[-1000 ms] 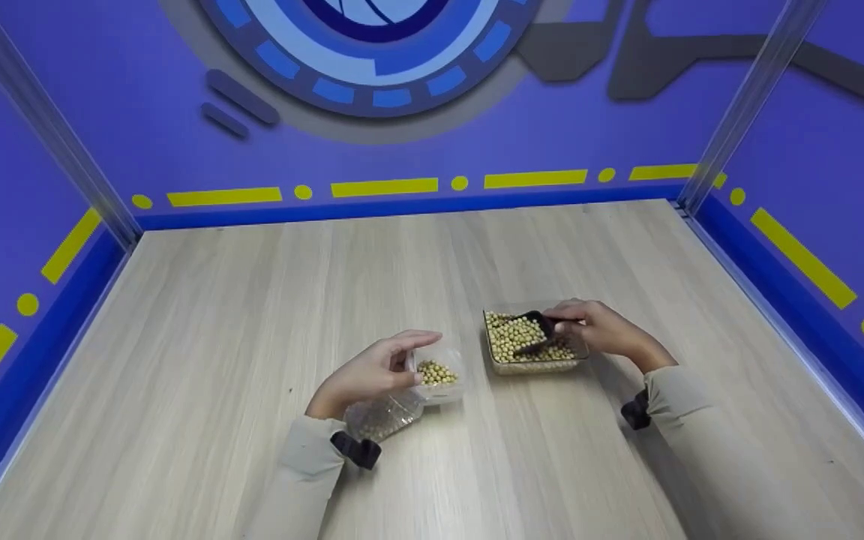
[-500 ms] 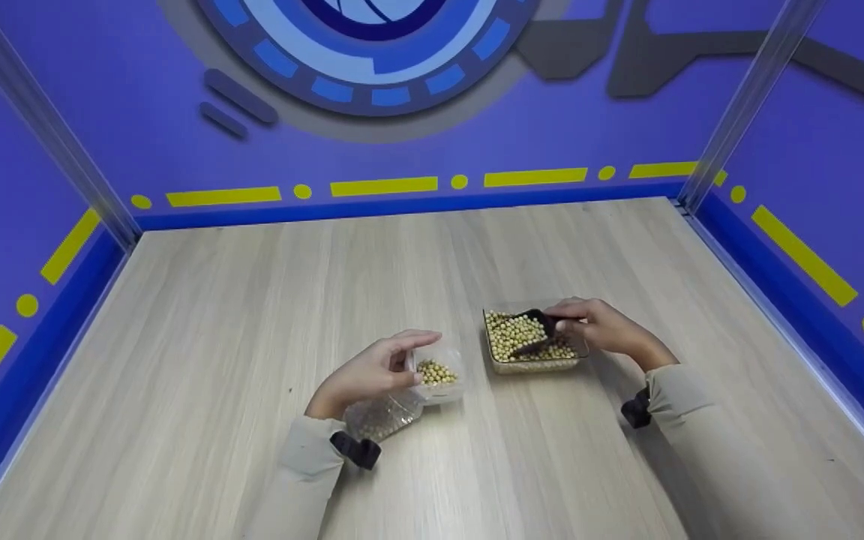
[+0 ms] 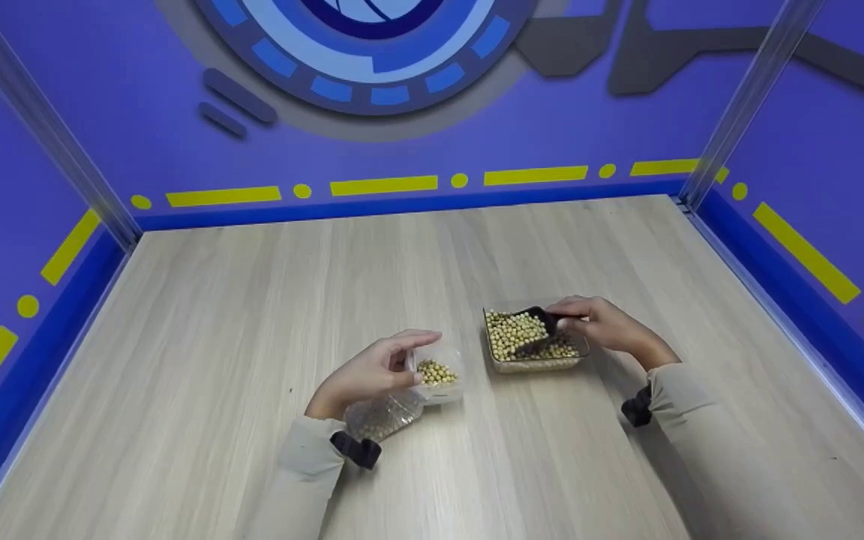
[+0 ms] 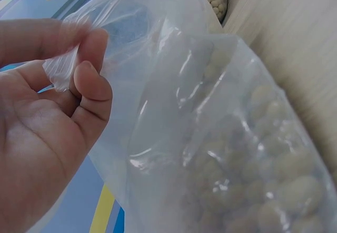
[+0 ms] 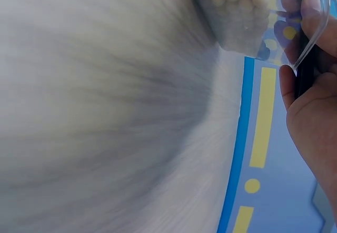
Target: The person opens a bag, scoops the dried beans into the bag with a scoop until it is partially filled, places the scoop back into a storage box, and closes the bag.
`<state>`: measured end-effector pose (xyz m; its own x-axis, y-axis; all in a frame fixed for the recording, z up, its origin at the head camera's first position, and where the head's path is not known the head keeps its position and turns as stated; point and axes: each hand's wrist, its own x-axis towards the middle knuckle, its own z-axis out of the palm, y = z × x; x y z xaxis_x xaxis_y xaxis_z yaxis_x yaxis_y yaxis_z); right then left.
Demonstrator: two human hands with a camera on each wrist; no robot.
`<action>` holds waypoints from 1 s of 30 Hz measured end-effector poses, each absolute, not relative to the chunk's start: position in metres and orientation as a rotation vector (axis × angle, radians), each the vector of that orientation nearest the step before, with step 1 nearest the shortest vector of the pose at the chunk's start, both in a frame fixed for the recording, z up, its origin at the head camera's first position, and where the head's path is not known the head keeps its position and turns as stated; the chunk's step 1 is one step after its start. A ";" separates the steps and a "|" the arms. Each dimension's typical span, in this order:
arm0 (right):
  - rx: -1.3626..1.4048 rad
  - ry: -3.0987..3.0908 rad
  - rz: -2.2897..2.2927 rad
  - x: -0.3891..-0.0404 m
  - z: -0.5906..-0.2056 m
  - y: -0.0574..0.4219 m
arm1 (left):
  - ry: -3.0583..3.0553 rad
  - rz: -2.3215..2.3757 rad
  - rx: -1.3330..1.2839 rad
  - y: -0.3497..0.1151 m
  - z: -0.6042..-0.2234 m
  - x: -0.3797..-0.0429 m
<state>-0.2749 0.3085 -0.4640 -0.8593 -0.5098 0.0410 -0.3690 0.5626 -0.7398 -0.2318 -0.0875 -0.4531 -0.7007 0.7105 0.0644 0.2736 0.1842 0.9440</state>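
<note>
My left hand [image 3: 368,375] pinches the upper edge of a clear plastic zip bag [image 4: 174,112], whose mouth stands open. Round yellowish beans [image 3: 436,373] show through that mouth, and more lie in the lower part of the bag, which rests on the table. To the right is a clear rectangular container [image 3: 541,367] filled with the same beans. My right hand [image 3: 604,328] grips the handle of a black scoop [image 3: 550,322] at the container's right side. Beans lie in the scoop, which is down among those in the container; the right wrist view shows the dark handle [image 5: 305,70] between thumb and fingers.
A light wood-grain table [image 3: 252,315] spreads around both hands. Blue-purple panels [image 3: 402,157] with yellow markings close it in at the back and both sides, with metal posts at the corners. A narrow gap of table separates bag and container.
My right hand and the scoop have risen very slightly at the container, with beans in the scoop. The left hand and bag have stayed where they were.
</note>
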 end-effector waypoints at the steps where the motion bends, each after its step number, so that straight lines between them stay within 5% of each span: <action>1: -0.739 2.614 -1.183 -0.275 -0.464 0.308 | 2.075 1.527 0.923 -0.088 -0.453 -0.232; 30: -0.733 2.613 -1.251 -0.273 -0.465 0.310 | 2.116 1.507 0.929 -0.088 -0.455 -0.233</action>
<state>-0.2733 0.3105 -0.4646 -0.8687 -0.4902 0.0706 -0.3624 0.5320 -0.7653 -0.2329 -0.0877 -0.4554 -0.7092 0.7017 0.0679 0.2938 0.2066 0.9333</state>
